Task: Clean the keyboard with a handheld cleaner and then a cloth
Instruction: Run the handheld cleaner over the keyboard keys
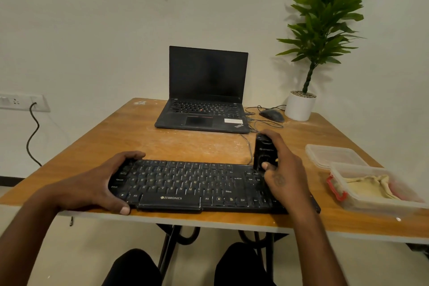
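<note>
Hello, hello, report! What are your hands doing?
Left hand grips keyboard end. Right hand holds handheld cleaner at other end. Nothing blocking.

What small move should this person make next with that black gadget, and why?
Probably lower the black handheld cleaner onto the right-hand keys of the dusty black keyboard and begin sweeping. The right hand grips it upright at that end, while the left hand steadies the other.

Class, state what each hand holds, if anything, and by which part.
The left hand grips the keyboard by its left end. The right hand holds the black handheld cleaner upright around its body, thumb on its front.
</note>
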`<move>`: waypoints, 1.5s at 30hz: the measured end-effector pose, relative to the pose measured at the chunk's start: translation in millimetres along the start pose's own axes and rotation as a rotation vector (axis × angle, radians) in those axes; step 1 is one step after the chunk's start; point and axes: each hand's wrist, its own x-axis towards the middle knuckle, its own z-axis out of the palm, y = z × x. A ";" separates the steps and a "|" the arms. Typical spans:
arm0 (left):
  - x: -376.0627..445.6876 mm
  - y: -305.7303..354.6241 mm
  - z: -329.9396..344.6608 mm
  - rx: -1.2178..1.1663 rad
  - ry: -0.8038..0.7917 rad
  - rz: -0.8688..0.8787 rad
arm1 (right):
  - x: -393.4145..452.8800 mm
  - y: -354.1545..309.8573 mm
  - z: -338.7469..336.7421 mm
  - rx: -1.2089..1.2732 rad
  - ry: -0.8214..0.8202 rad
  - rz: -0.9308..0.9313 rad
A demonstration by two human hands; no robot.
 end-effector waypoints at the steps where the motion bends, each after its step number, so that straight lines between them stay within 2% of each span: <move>1: -0.1 -0.6 -0.2 -0.001 0.001 -0.001 | 3.9 -2.5 5.8 -0.014 -0.020 -0.011; 8: 0.7 -1.8 -0.4 -0.012 -0.005 0.006 | 14.5 -20.6 22.8 0.116 -0.199 -0.103; 11: 0.1 -2.6 0.2 0.002 0.007 0.009 | 14.9 -5.1 7.9 0.130 -0.136 -0.070; 16: 0.4 -1.4 -0.6 0.008 0.000 0.008 | 18.5 13.2 -6.3 0.020 0.016 0.050; 21: 0.0 -0.6 -0.6 0.004 -0.002 0.006 | 18.0 -13.4 19.9 -0.092 -0.047 -0.021; 25: -0.6 0.2 -0.3 0.004 -0.008 0.009 | 17.3 -32.4 43.7 -0.057 -0.117 -0.113; 28: -0.5 0.6 0.6 0.006 -0.001 0.012 | 21.7 -21.6 36.6 0.060 -0.134 -0.087; 31: -1.2 0.7 1.2 0.003 -0.002 0.012 | 24.0 2.5 10.7 0.111 -0.076 0.005; 34: -1.1 -0.6 0.3 -0.003 0.006 0.012 | 21.8 17.7 -6.3 0.006 0.047 0.079; 36: 0.0 -1.1 0.7 -0.010 0.002 0.019 | 20.4 16.6 -3.7 -0.038 0.068 0.070; 40: 0.0 0.1 1.7 -0.011 0.000 0.013 | 15.8 -8.1 21.3 -0.095 -0.024 -0.031; 45: 0.1 -1.0 0.6 0.005 0.006 -0.004 | 14.2 -21.8 34.2 0.064 -0.136 -0.095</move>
